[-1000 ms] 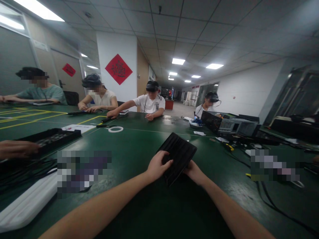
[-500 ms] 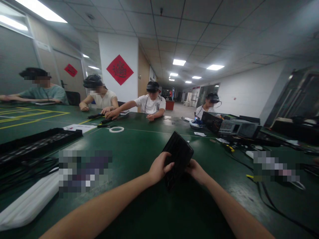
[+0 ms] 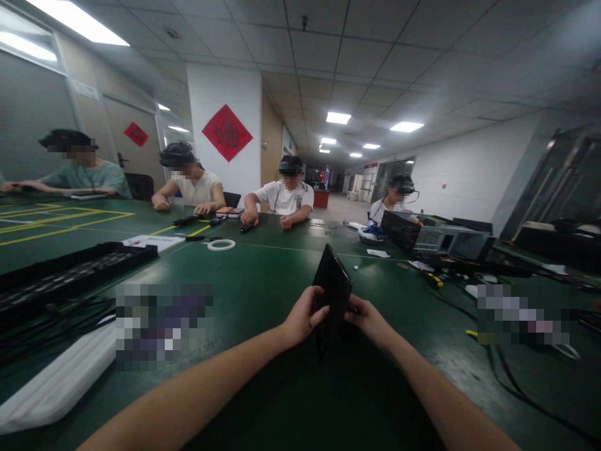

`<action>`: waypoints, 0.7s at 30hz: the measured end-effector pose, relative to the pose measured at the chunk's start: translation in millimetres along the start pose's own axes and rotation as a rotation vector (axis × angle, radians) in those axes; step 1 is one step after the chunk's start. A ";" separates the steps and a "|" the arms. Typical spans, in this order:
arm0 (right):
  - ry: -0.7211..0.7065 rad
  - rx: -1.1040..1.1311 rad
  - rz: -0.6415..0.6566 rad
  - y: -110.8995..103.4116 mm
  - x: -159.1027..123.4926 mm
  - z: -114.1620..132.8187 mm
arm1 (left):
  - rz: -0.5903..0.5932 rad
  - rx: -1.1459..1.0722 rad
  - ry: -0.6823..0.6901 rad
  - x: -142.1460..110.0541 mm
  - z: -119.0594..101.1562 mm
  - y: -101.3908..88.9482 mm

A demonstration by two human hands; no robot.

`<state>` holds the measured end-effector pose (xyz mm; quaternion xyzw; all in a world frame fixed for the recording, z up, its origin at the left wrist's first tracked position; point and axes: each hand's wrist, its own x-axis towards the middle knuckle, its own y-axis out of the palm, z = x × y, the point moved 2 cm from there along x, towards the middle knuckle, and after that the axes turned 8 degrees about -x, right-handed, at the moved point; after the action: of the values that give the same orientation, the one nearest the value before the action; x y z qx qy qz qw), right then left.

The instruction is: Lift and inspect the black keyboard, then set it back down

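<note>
- We hold a black rectangular panel (image 3: 334,285) between our two hands, in front of us over the green table (image 3: 263,269); it stands tilted, nearly edge-on to us, and we cannot tell whether its dark lower corner touches the tabletop
- Our left hand (image 3: 304,318) pinches its left side, thumb laid across the near face and the other fingers bent, partly hidden behind the panel
- Our right hand (image 3: 369,321) grips the right side, thumb and curled forefinger near each other at the edge; how the remaining fingers lie we cannot tell
- Beyond the panel, near it, we see a small white scrap (image 3: 355,268), and farther to the left a white tape ring (image 3: 221,245) lying flat
- On our left sits a long black tray (image 3: 141,252), its contents too small to name
- On our right, well apart, stands an opened computer case (image 3: 432,239), with black cables (image 3: 504,369) nearer us
</note>
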<state>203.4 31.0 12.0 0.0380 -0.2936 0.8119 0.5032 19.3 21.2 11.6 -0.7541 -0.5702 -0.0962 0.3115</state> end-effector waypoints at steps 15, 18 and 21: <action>0.021 -0.095 -0.031 2.0 0.9 8.5 | 0.038 -0.697 -0.248 0.7 -7.5 2.8; 0.013 -0.144 -0.031 1.1 1.3 10.1 | 0.012 -0.668 -0.281 1.8 -6.4 0.7; 0.031 -0.192 -0.037 0.2 1.6 10.8 | 0.017 -0.616 -0.257 3.6 -2.3 -0.6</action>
<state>199.9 26.7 21.3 -0.0176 -0.3615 0.7710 0.5240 20.4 22.8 15.4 -0.8236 -0.5425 -0.1654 -0.0049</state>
